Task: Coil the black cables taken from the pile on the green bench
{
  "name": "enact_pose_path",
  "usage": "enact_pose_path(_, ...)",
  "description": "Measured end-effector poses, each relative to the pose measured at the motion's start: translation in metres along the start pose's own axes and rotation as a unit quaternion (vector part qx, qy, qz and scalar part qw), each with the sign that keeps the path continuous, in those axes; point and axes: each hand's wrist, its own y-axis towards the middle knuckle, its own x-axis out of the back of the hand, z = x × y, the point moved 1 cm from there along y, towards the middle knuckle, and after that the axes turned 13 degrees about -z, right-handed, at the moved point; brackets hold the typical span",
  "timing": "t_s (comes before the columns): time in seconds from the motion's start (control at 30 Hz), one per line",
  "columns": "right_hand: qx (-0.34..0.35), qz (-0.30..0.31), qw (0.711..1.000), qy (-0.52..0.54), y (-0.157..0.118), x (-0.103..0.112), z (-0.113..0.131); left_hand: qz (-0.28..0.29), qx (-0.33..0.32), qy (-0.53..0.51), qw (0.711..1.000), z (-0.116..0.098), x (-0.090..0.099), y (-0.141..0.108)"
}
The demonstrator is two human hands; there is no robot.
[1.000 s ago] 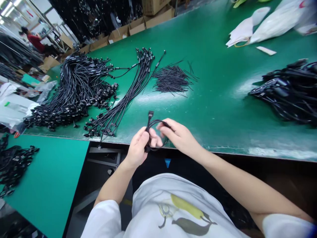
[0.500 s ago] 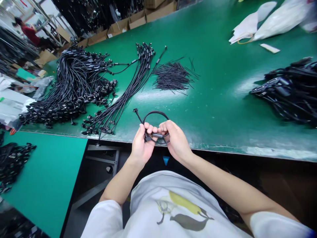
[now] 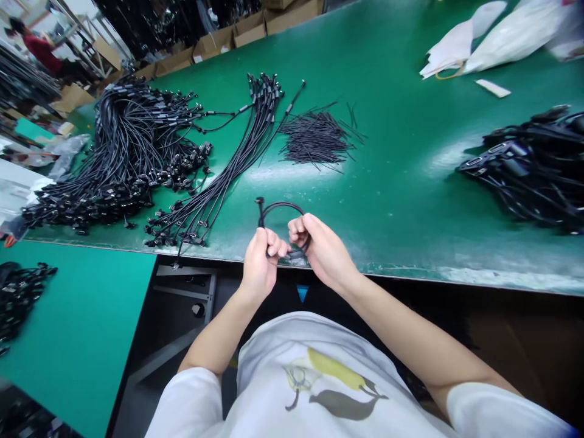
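A black cable (image 3: 283, 205), coiled into a loop, is held between my two hands above the table's near edge. My left hand (image 3: 262, 258) is closed on the loop's left side, and one plug end (image 3: 260, 201) sticks up above its thumb. On the right side of the loop, my right hand (image 3: 322, 249) grips with fingers curled and thumb pressed on it. A thicker grey sleeve part shows at the bottom of the coil, partly hidden by the fingers. Beyond the hands lies a heap of short black ties (image 3: 312, 139). To their left a bundle of straight cables (image 3: 241, 152) is spread out.
A big pile of black cables (image 3: 132, 140) lies at the left of the green table (image 3: 387, 152). At the right are coiled cables (image 3: 524, 170) and white bags (image 3: 515, 36). Cardboard boxes (image 3: 250, 30) line the far edge. A person (image 3: 41, 52) sits far left.
The plug end above my left hand has swung upright and slightly right. My left fingers have closed further around the coil, and the hands are a little farther apart. The view has shifted slightly.
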Motion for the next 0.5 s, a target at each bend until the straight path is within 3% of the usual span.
enact_pose_path(0.17,-0.041,0.036,0.998,0.008,-0.009,0.004,0.012,0.082,-0.032,0.184,0.979,0.004,0.01,0.001)
enact_pose_path(0.33,-0.058,0.053,0.994,-0.073,-0.018,0.002,0.0,0.142,-0.073,0.402,0.901,-0.004,0.018,-0.004)
enact_pose_path(0.43,-0.037,0.053,0.995,-0.079,-0.018,0.003,-0.003,0.16,-0.085,0.453,0.873,-0.006,0.019,-0.009)
enact_pose_path(0.5,-0.038,0.082,0.99,-0.106,-0.017,0.004,-0.002,0.171,-0.073,0.454,0.871,-0.003,0.018,-0.011)
